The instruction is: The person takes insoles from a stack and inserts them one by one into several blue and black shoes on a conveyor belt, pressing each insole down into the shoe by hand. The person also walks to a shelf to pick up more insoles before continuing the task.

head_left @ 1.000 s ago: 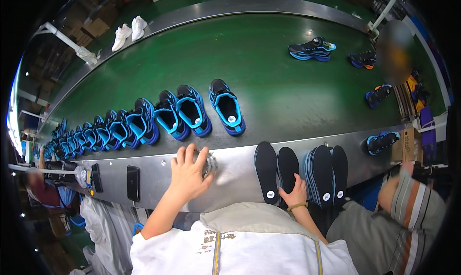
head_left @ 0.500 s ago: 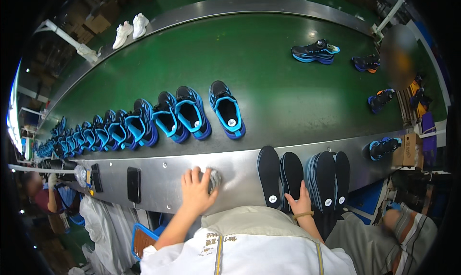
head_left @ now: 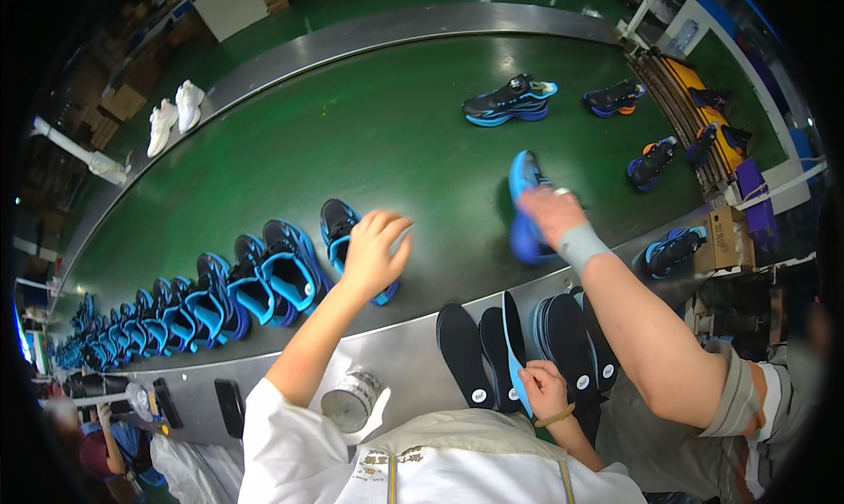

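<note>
Big green conveyor belt (head_left: 369, 135) takes up most of the view, curving off to the left with a metal rim (head_left: 413, 346) along the near edge. A long row of black-and-blue sneakers (head_left: 202, 302) sits along that near edge, packed side by side and getting smaller toward the far left. Further out on the belt there's one black-and-blue sneaker (head_left: 512, 101) on its own, and a white pair (head_left: 176, 113) sits on the far rim.

A co-worker's arm (head_left: 642, 328) comes in from the right, with its hand on a blue shoe (head_left: 526, 207) standing on the belt.

Black insoles (head_left: 492, 363) hang in a bunch over the rim, right in front of the person. A small metal can (head_left: 352, 400) sits on the rim just left of them.

The left hand (head_left: 374, 251) is out over the nearest sneaker (head_left: 345, 236) at the end of the row, fingers loosely curled and touching it; can't tell if it's really gripping. The right hand (head_left: 543, 390) is down at the insoles, closed around a blue-edged insole (head_left: 514, 350).
</note>
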Available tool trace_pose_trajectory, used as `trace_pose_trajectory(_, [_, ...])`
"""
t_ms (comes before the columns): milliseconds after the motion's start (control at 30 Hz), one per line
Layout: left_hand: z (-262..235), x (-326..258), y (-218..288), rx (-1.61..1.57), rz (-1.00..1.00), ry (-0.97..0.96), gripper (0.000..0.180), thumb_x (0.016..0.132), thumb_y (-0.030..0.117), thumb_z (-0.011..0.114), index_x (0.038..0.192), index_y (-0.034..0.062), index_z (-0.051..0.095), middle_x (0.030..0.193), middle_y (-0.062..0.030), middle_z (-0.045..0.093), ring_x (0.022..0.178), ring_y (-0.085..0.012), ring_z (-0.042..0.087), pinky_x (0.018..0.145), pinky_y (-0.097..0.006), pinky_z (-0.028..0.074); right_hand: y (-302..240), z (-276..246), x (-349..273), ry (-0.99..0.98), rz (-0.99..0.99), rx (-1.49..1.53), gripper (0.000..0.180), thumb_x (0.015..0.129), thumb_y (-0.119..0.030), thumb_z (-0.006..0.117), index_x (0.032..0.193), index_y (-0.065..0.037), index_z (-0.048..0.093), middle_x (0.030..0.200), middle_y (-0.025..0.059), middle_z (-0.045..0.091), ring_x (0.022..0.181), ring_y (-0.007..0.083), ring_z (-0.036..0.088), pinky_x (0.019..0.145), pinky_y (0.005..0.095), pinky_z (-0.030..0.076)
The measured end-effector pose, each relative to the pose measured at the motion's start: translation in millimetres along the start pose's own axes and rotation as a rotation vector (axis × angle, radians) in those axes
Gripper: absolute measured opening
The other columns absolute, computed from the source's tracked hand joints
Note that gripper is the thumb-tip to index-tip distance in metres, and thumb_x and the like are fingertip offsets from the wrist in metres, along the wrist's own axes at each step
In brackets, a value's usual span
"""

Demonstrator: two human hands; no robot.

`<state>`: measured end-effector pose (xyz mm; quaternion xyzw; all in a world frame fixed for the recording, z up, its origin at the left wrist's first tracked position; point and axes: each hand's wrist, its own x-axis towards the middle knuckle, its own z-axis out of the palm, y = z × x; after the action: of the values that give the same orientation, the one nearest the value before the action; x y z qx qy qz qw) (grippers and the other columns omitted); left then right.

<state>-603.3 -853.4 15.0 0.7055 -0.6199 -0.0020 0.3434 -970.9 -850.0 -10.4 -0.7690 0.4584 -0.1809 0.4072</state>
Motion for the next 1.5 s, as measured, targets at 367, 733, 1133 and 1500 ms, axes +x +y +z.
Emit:
trace_pose_trajectory(367, [162,113,31,-0.093,0.047,-0.373,0.071,0.077,0.031,0.058,0.135,0.0181,0.02,0.135,-0.0121,0.027,0.125,-0.0285,0.027,0.096,-0.052,0.025,-20,-38,59,0.044,0.072,0.261,0.009,0.076,-0.009,0.065,0.077,0.0,0.064,0.078,0.0049,0.056,0.064,0.0083,0.051,0.055,0.0207,0.041])
trace_pose_trajectory(733, [133,113,6,-0.047,-0.085,0.236,0.024,0.083,0.015,0.049,0.104,0.0018,0.049,0.09,-0.0173,0.059,0.073,-0.0335,0.058,0.061,-0.041,0.042,-67,-66,188,0.06,0.008,0.305,0.017,0.077,-0.015,0.064,0.078,0.002,0.064,0.079,0.0067,0.058,0.069,0.0109,0.055,0.061,0.0239,0.044])
trace_pose_trajectory(1133, [81,73,-43,0.078,-0.318,-0.264,0.029,0.084,0.019,0.043,0.106,0.0003,0.048,0.091,-0.0219,0.058,0.083,-0.0365,0.056,0.073,-0.045,0.043,-106,-12,275,-0.683,0.352,0.009,0.029,0.06,-0.019,0.073,0.078,0.002,0.065,0.075,0.011,0.063,0.067,0.018,0.059,0.062,0.0292,0.047])
trace_pose_trajectory(1500, [88,94,-41,-0.166,-0.335,-0.39,0.031,0.082,0.02,0.043,0.105,0.0029,0.054,0.1,-0.0235,0.056,0.095,-0.0375,0.053,0.082,-0.042,0.042,-46,124,277,-0.267,-0.16,-0.474,0.02,0.072,-0.01,0.052,0.084,0.001,0.063,0.105,0.0257,0.048,0.086,0.0363,0.057,0.076,0.041,0.047])
